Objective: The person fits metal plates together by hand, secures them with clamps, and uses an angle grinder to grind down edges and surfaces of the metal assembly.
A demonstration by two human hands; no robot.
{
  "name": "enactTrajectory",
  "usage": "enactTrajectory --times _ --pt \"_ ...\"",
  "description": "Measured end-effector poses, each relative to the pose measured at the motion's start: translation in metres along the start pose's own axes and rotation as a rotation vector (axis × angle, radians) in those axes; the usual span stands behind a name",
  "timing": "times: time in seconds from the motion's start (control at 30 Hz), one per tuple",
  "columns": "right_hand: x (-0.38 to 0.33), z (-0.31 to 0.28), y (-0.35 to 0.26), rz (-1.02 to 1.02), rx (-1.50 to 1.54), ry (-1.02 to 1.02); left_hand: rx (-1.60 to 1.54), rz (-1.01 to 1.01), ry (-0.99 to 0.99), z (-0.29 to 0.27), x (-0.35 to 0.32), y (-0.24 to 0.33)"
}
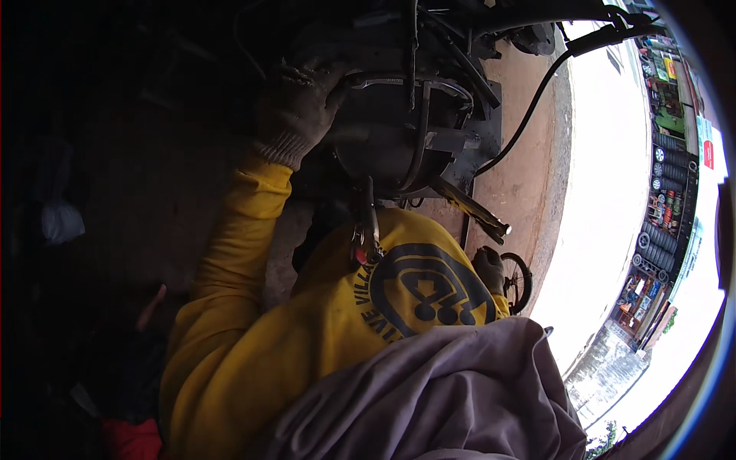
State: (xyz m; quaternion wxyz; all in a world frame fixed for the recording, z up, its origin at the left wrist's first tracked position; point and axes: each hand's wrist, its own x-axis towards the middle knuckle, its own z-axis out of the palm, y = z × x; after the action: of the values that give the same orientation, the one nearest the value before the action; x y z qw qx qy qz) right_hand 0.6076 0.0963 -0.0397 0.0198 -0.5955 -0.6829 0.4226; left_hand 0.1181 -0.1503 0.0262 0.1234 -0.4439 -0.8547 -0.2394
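My left hand (300, 111), in a brown knit glove below a yellow sleeve, reaches up to a dark metal assembly (399, 146). Its thumb lies by the curved rim, and the fingers seem bent over the edge, partly lost in shadow. Lower on the right, my right hand (489, 268) shows in a dark glove beside my body. The fingers look curled; whatever may be in them is hidden. A thin wheel-like ring (520, 284) stands just beyond it. Between the hands, a metal bar with a bright end (479, 215) slants down from the assembly.
A black cable (529, 115) loops down at the right of the assembly. A metal rod (370, 215) hangs close to my chest. Red cloth (132, 438) shows at lower left. Beyond the brown ground (521, 184) lies a bright road, with stacked tyres (668, 176) across it.
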Motion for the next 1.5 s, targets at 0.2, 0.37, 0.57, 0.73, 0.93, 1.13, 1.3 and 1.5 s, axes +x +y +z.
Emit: enactTrajectory --times 0.2,0.37,0.57,0.73,0.93,1.13,1.3,1.5 --pt "-0.042 -0.014 0.131 0.298 -0.217 -0.057 -0.019 0.008 0.019 0.009 0.0 -0.003" --pt "-0.034 0.006 0.105 0.409 -0.116 -0.164 0.097 -0.02 -0.139 -0.007 -0.004 -0.001" --pt "-0.011 0.034 0.002 0.248 0.324 -0.188 -0.379 -0.176 0.121 -0.034 -0.028 -0.016" --pt "0.008 0.05 0.006 0.227 0.28 -0.236 -0.365 -0.595 0.306 -0.039 -0.086 -0.04" --pt "0.013 0.048 0.033 0.324 0.163 -0.283 -0.175 -0.973 0.046 0.01 -0.207 -0.053" --pt "0.044 0.048 0.11 0.363 0.301 -0.343 -0.387 -1.131 -1.025 0.083 -0.36 -0.007" --pt "0.055 0.048 0.17 0.408 0.441 -0.389 -0.136 0.185 -1.155 0.091 -0.415 0.05" --pt "0.056 0.036 0.222 0.255 0.039 -0.564 -0.49 -1.17 -1.01 0.061 -0.342 0.088"
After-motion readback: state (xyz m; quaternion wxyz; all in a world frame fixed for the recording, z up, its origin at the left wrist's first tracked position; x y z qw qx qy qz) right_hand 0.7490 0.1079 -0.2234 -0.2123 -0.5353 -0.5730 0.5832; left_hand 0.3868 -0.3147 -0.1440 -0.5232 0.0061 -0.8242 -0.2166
